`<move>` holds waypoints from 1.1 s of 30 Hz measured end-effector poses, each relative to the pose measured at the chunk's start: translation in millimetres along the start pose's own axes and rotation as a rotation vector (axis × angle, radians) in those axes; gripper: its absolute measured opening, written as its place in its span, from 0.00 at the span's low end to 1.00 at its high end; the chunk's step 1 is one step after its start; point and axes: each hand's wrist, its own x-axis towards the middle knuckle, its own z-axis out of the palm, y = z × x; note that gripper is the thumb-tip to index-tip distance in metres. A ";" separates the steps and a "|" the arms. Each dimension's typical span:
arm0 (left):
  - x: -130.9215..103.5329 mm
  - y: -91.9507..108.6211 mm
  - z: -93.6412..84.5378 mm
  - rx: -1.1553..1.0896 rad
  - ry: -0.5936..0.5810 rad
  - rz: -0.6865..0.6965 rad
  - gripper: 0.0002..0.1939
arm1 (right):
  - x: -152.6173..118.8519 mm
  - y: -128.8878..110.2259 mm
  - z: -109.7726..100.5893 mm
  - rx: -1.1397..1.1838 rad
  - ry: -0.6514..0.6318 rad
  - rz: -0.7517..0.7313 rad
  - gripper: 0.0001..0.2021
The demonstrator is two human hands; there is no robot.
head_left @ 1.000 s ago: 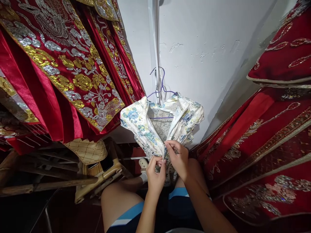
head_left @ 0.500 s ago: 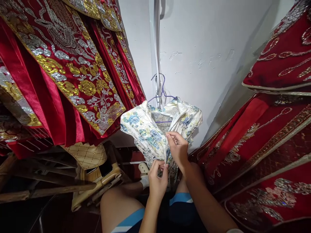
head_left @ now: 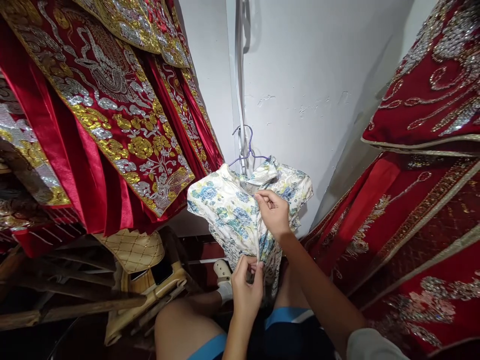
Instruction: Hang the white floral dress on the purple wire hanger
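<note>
A white dress with blue and yellow flowers (head_left: 232, 212) hangs from a purple hanger (head_left: 250, 145) in front of me. Its long opening runs down the middle, gaping only near the collar. At the top of the closed stretch, my right hand (head_left: 275, 212) is closed, thumb and fingertips pinched on the edge; whether a zipper pull sits between them is hidden. Lower on the same seam, my left hand (head_left: 247, 287) pinches the cloth and holds it taut. Below the left hand the skirt hangs in folds between my legs.
Red gowns with gold and silver embroidery (head_left: 140, 147) hang at the left, and another beaded red gown (head_left: 405, 195) hangs at the right. A bamboo chair (head_left: 165, 280) stands at lower left. Behind the dress is a white wall (head_left: 300, 65) with a pale vertical strap.
My right hand has moved up along the dress's seam relative to the cloth, and the neck opening has narrowed. My left hand still pinches the lower seam. The view has shifted slightly.
</note>
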 end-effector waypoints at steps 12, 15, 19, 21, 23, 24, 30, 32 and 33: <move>-0.8 -2.0 -2.8 0.019 -0.006 0.000 0.09 | 47.1 -9.9 3.3 -0.151 0.009 -0.199 0.10; -0.8 -3.8 -1.8 0.021 -0.007 -0.003 0.09 | 54.8 -10.9 5.0 -0.165 0.022 -0.218 0.09; -0.8 -4.4 -0.2 0.008 -0.003 -0.011 0.09 | 64.1 -15.6 5.1 -0.156 0.031 -0.275 0.08; -2.3 -4.4 0.3 0.014 -0.016 0.000 0.09 | 69.5 -19.0 4.1 -0.155 0.045 -0.288 0.08; -4.8 -4.3 0.5 0.027 -0.039 0.005 0.09 | 74.8 -22.4 2.6 -0.149 0.071 -0.278 0.08; -6.1 -4.3 0.4 0.031 -0.051 0.001 0.10 | 77.0 -23.9 1.8 -0.144 0.082 -0.273 0.08; -11.1 -4.9 0.0 0.020 -0.080 -0.052 0.11 | 78.4 -26.9 -2.1 -0.097 0.080 -0.280 0.08; -13.2 -6.3 1.6 0.014 -0.076 -0.064 0.11 | 75.9 -25.8 -3.6 -0.089 0.075 -0.274 0.08; -14.4 -7.2 2.8 0.013 -0.071 -0.071 0.11 | 74.7 -25.3 -4.5 -0.085 0.071 -0.274 0.08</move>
